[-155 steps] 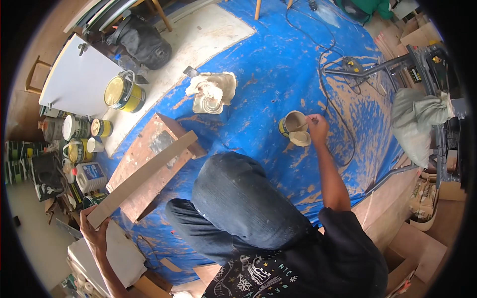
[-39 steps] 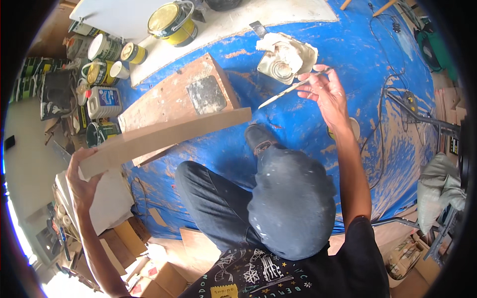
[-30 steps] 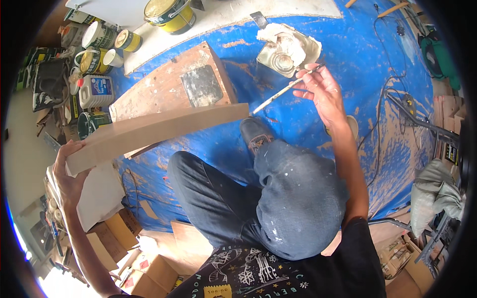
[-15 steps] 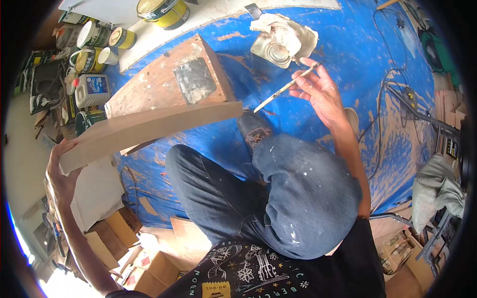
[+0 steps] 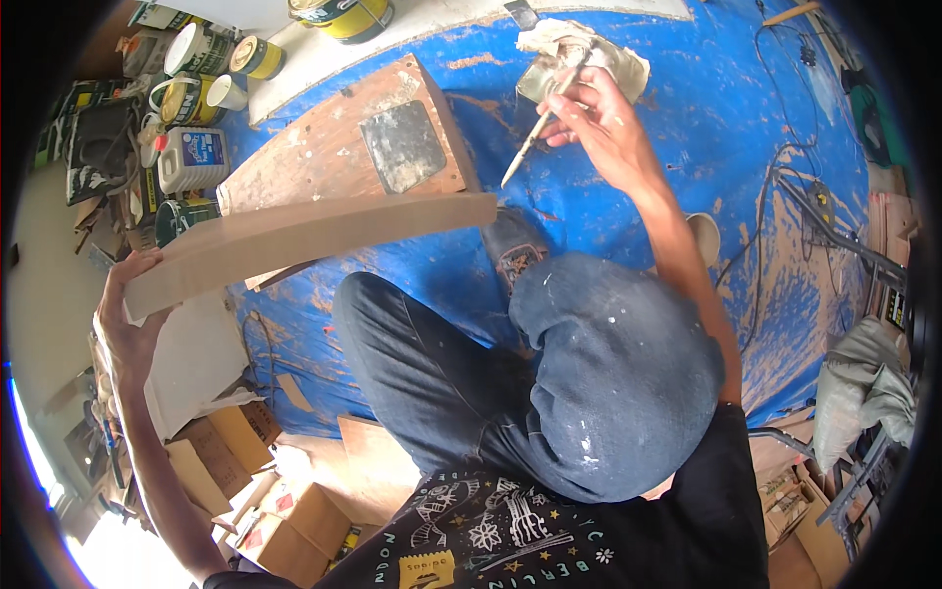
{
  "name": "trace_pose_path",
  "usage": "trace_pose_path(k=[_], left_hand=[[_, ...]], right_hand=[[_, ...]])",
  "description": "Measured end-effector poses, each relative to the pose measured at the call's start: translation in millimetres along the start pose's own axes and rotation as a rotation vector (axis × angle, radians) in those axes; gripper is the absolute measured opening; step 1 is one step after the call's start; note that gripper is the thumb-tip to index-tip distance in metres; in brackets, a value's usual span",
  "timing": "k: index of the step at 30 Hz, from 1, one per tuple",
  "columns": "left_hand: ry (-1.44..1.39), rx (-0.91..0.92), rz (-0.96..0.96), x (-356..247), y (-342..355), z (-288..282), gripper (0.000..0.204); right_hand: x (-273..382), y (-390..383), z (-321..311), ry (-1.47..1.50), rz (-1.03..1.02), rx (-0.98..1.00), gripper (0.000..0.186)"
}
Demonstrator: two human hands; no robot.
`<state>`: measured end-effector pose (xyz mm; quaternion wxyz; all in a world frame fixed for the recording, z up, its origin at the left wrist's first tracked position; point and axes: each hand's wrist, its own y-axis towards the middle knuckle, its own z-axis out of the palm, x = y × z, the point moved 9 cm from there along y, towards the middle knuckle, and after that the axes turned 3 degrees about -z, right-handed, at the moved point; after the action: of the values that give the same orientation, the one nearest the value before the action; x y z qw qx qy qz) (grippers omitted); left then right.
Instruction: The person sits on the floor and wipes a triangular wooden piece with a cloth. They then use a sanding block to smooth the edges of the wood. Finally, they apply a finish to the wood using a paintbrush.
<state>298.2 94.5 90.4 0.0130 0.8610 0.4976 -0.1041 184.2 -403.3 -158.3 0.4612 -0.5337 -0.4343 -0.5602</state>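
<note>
My left hand (image 5: 132, 304) grips the left end of a long brown board (image 5: 314, 240), thumb below and fingers over its top. The board's far end rests against or over a wooden box (image 5: 294, 162) with a paint-spotted top; the exact contact is hidden. On that box lies a dark, paint-smeared rectangular plate (image 5: 402, 147). Between the fingers of my right hand (image 5: 603, 128) is a slim, pale, paint-smeared stick (image 5: 530, 142), its tapered end pointing down and left. Just beyond that hand sits an open container with crumpled, cream-stained lining (image 5: 623, 69).
Paint tubs (image 5: 186, 98) and a white jug with a red cap (image 5: 191, 159) stand at the left. A blue, paint-spattered sheet (image 5: 589, 211) covers the floor. A cup (image 5: 705, 236) is beside my right forearm; cables (image 5: 760, 196) and grey bags (image 5: 863, 383) lie at the right.
My right hand has moved up and left toward the lined container, and the stick has tilted steeper. My left hand still holds the board; the whole view has shifted slightly.
</note>
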Motion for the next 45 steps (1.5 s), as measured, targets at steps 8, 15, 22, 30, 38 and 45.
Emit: trace_pose_path(k=[8, 15, 22, 30, 38, 45], left_hand=[[-0.013, 0.019, 0.060, 2.2, -8.2, 4.0, 0.053], [-0.021, 0.005, 0.065, 6.5, -8.3, 6.5, 0.054], [-0.018, 0.012, 0.034, 4.3, -5.9, 5.6, 0.056], [-0.009, 0.007, -0.014, 4.5, -2.7, 4.5, 0.058], [-0.020, 0.006, -0.016, 3.0, -0.1, 4.4, 0.058], [-0.022, -0.008, -0.019, 5.4, -0.9, 3.8, 0.059]], right_hand=[[-8.7, 24.2, 30.3, -0.187, -0.032, 0.113, 0.030], [-13.6, 22.8, 30.3, -0.328, 0.043, 0.144, 0.030], [-19.2, 21.9, 35.0, -0.269, 0.039, 0.125, 0.030], [-19.7, 26.3, 37.8, -0.252, -0.030, 0.085, 0.034], [-19.0, 24.1, 43.1, -0.260, -0.023, 0.103, 0.031], [-16.7, 27.7, 39.0, -0.287, -0.050, 0.105, 0.034]])
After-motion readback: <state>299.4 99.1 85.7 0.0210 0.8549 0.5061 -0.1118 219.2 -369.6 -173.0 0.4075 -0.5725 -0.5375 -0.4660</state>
